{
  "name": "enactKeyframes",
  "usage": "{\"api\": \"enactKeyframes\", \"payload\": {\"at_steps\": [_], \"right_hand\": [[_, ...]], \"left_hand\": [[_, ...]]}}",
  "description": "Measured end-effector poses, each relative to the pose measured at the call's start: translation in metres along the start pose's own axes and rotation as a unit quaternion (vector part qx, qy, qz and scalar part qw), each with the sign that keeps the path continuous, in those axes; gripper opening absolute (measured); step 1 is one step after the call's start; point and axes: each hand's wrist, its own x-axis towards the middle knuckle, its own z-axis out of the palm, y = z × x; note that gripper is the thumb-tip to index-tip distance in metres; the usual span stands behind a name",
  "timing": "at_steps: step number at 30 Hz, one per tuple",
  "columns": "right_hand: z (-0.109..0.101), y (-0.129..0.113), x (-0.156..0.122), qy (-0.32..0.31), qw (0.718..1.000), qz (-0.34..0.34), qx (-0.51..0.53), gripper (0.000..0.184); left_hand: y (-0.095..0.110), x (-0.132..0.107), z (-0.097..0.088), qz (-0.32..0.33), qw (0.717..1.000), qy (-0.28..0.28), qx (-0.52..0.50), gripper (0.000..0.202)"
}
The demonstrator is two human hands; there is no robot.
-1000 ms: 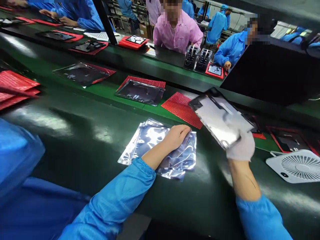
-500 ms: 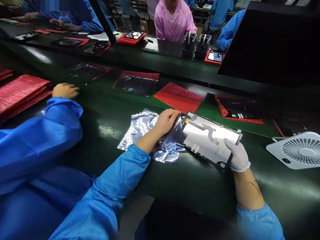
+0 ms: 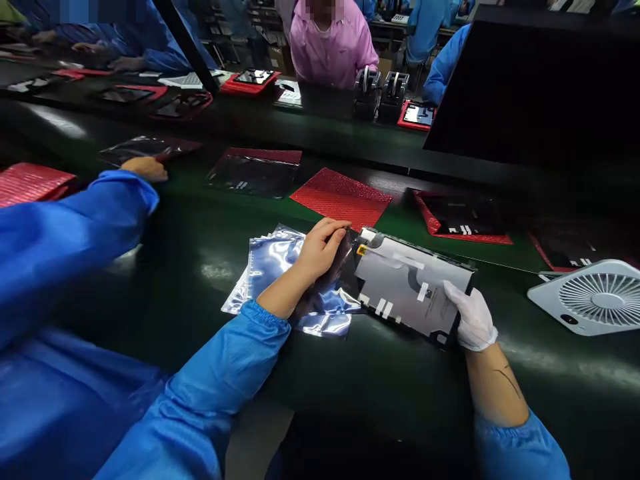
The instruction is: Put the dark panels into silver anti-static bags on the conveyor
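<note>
My right hand (image 3: 473, 317), in a white glove, grips the right end of a display panel (image 3: 395, 287) with a grey back, black edges and white strips. The panel is tilted, its left end at the edge of a shiny plastic bag (image 3: 343, 270). My left hand (image 3: 323, 250), bare, has its fingers closed on that bag's upper edge. How far the panel reaches into the bag I cannot tell. Under my left forearm lie several more silvery plastic bags (image 3: 265, 263), fanned out on the dark green table (image 3: 390, 387).
A red bubble-wrap pouch (image 3: 345, 197) lies just beyond my hands. Bagged panels (image 3: 260, 173) on red pouches line the belt. At right sits a white fan (image 3: 600, 297); a black board (image 3: 535, 87) overhangs. A co-worker's hand (image 3: 145, 169) reaches in from the left near red pouches (image 3: 35, 183).
The view has shifted slightly. The panel has tilted, so its back looks darker and less glaring. On the left, the co-worker's hand has moved away from the red pouches towards a bagged panel.
</note>
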Motion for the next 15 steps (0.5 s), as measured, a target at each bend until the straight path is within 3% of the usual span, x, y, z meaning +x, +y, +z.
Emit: {"api": "enactKeyframes", "payload": {"at_steps": [6,9,12,15], "right_hand": [[0.001,-0.003,-0.003,-0.043,0.998,0.04,-0.017,0.068],[0.007,-0.008,0.0,-0.022,0.995,0.041,-0.089,0.073],[0.03,-0.006,0.0,0.004,0.987,0.033,-0.155,0.069],[0.066,0.002,-0.008,0.002,0.99,0.004,-0.144,0.062]], "left_hand": [[0.009,-0.004,0.001,0.023,0.997,-0.075,-0.012,0.036],[0.014,-0.006,0.003,0.048,0.994,-0.097,-0.005,0.035],[0.023,-0.012,0.009,0.059,0.99,-0.128,0.005,0.035],[0.038,-0.022,0.018,0.034,0.99,-0.137,0.015,0.036]]}}
